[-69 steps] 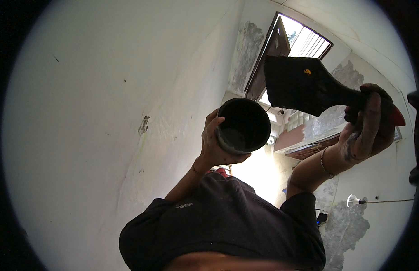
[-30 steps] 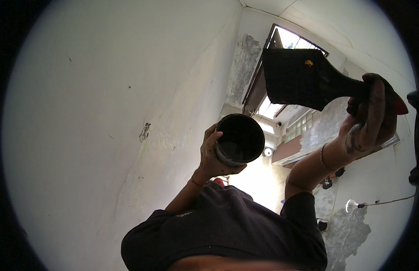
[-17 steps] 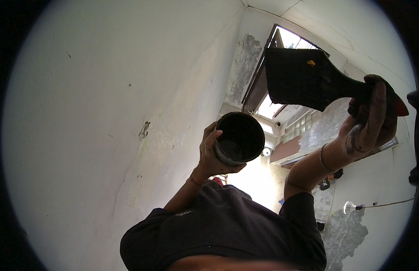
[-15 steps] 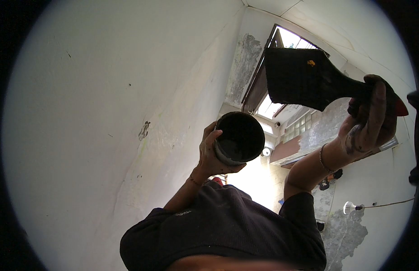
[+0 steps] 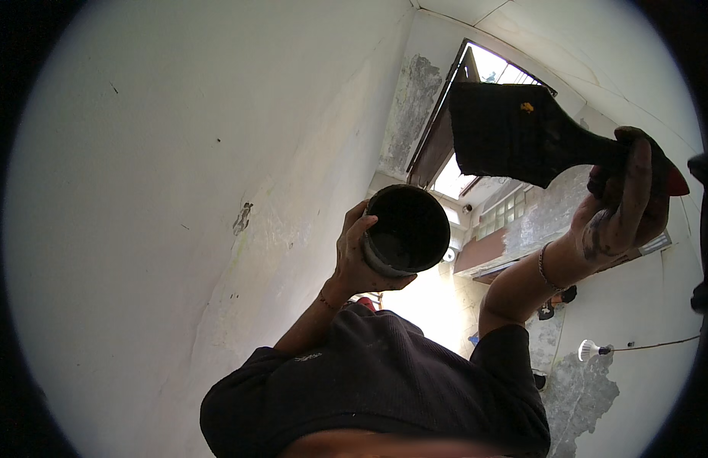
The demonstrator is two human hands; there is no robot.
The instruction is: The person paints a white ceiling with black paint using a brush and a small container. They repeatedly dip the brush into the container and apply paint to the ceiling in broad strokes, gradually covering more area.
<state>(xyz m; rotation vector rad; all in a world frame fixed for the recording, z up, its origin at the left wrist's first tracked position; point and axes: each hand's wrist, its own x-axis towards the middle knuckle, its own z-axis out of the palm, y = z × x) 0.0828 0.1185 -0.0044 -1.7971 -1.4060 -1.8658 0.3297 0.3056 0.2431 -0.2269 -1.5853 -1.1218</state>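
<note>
My left hand (image 5: 354, 259) is wrapped round the side of a dark round paint pot (image 5: 409, 229). The pot is tilted so that its wide mouth faces the view; its inside is too dark to make out any contents. Up at the right, my right hand (image 5: 627, 200) grips a wide black paintbrush (image 5: 507, 133) by its handle, and the handle's red end pokes out past the fingers. An orange spot marks the brush's broad part. Dark smears cover parts of the right hand and wrist. Brush and pot are apart, the brush higher.
A pale wall (image 5: 155, 191) with chips and stains fills the left side. Behind the brush is a dark-framed window opening (image 5: 430, 153). A light bulb (image 5: 589, 350) hangs on a wire at the right, by a wall patch with peeled paint (image 5: 583, 397).
The pot in my left hand has shifted very slightly up and to the right. My right hand and the paintbrush have hardly moved.
</note>
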